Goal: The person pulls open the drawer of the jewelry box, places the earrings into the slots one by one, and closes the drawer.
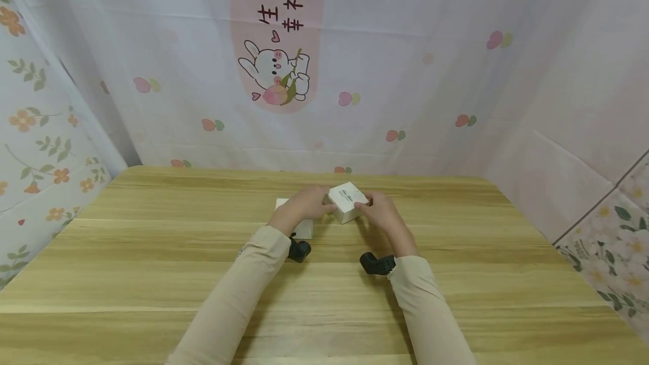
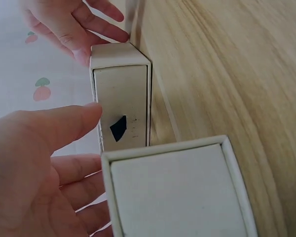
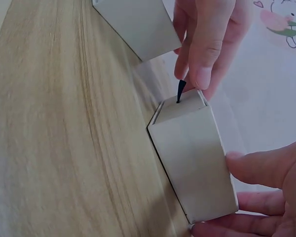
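A small white drawer-style box (image 1: 346,201) with dark lettering on top stands on the table, set at an angle. My right hand (image 1: 381,208) holds its right end, thumb on the top edge and fingers at the end face. My left hand (image 1: 306,203) is at the opposite end; its thumb touches the top edge, and its other fingers are loose with nothing visible between them. A black ribbon tab (image 2: 119,128) sticks out of the end face near the left fingertips. A second white box (image 1: 304,230) lies beneath the left wrist, partly hidden by the hand.
The wood-grain table (image 1: 324,308) reaches back to a patterned curtain (image 1: 375,128). Black wrist cameras sit at both cuffs, the left one (image 1: 299,250) close to the second box.
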Demonstrator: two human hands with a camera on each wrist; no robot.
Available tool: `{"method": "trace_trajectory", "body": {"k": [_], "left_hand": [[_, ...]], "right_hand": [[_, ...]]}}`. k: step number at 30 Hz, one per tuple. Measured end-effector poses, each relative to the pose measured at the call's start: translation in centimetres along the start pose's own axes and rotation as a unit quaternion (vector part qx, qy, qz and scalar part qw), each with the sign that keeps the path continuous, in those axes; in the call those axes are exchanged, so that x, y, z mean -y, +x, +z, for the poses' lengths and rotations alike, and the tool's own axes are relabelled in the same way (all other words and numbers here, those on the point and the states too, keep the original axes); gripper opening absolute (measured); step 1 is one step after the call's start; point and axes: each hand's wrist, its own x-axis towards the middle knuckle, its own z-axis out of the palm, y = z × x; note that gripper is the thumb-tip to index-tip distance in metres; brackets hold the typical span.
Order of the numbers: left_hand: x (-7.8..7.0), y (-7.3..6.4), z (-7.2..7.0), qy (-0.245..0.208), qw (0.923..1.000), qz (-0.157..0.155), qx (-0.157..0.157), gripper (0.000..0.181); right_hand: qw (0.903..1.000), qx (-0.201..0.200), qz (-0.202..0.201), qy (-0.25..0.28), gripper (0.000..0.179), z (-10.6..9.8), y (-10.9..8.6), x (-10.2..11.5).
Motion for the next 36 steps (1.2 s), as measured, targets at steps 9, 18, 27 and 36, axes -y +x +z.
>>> {"method": "trace_trajectory", "body": {"k": [9,18,27,36], "left_hand": [[-0.3,-0.3,-0.1,0.008,0.9998,0.013,-0.009,0.040],[-0.3,-0.8,-0.8,0.028,0.9993,0.025,-0.005,0.026],[-0.2,-1.2,-1.1,0.041,0.9984,0.038,0.004,0.021],[0.0,-1.2,-1.0,0.073,0.9960,0.051,0.004,0.034]], "right_hand": [[0.9999,0.000,0.010,0.010,0.042,-0.1,0.1,0.0],[0.9998,0.006,0.016,0.003,0.040,-0.2,-0.2,0.2],[0.9998,0.020,-0.003,-0.008,0.039,-0.6,-0.3,-0.3],[0.9992,0.034,-0.019,-0.008,0.035,-0.9,-0.7,-0.5]]}}
